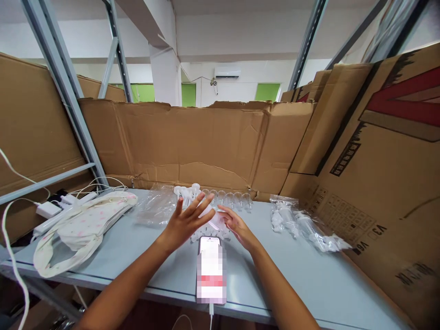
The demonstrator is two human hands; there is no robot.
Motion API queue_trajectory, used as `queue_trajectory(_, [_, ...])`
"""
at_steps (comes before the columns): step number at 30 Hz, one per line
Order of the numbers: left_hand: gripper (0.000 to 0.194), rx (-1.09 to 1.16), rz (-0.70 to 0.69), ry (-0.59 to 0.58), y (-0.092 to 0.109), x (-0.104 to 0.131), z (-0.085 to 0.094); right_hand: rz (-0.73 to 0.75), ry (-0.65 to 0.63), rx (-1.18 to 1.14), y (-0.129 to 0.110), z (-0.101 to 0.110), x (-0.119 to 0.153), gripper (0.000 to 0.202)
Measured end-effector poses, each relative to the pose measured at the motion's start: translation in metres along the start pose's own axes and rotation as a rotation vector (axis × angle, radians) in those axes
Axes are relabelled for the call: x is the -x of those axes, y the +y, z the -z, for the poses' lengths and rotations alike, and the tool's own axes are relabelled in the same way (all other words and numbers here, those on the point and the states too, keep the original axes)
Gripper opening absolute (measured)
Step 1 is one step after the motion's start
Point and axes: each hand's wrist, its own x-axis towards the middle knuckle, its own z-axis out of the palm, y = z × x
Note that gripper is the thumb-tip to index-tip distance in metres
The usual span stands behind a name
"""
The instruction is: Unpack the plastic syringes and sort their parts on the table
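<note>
My left hand is raised over the table with its fingers spread and nothing in them. Opposite it, my right hand has its fingers apart and slightly bent. Between and behind the hands lies a translucent, pinkish-white plastic piece, partly hidden; whether the right fingertips touch it I cannot tell. Small pale parts lie beneath the hands. Just in front stands a phone with a lit, blurred screen and a cable at its lower end. Farther back are white plastic parts and a row of clear round plastic pieces.
A clear plastic bag lies at the back left. Bagged white parts are on the right. A spotted cloth bag and a power strip with cables occupy the left. Cardboard walls the grey table.
</note>
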Motion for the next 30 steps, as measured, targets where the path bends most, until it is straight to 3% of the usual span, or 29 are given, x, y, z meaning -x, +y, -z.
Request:
queue_trajectory(5, [0.056, -0.095, -0.027, 0.162, 0.014, -0.016, -0.013, -0.080, -0.135, -0.181, -0.002, -0.006, 0.004, 0.055])
queue_trajectory(8, [0.060, 0.025, 0.127, 0.171, 0.020, -0.021, -0.025, -0.089, -0.137, -0.242, 0.000, -0.007, 0.004, 0.047])
queue_trajectory(13, [0.035, 0.492, 0.572, 0.030, 0.027, -0.019, -0.044, 0.006, 0.064, -0.384, 0.001, -0.006, 0.000, 0.034])
queue_trajectory(16, [0.024, 0.773, 0.656, -0.106, 0.034, -0.011, -0.055, 0.060, 0.212, -0.474, 0.001, -0.002, -0.004, 0.019])
queue_trajectory(21, [0.023, 0.890, 0.623, -0.153, 0.045, 0.002, -0.067, 0.068, 0.336, -0.583, 0.002, 0.004, -0.007, 0.009])
queue_trajectory(24, [0.028, 0.773, 0.570, -0.110, 0.046, 0.006, -0.068, 0.014, 0.338, -0.542, 0.004, 0.001, -0.007, 0.011])
queue_trajectory(30, [0.025, 0.467, 0.282, -0.085, 0.047, 0.005, -0.064, -0.027, 0.305, -0.590, 0.014, -0.002, -0.007, 0.013])
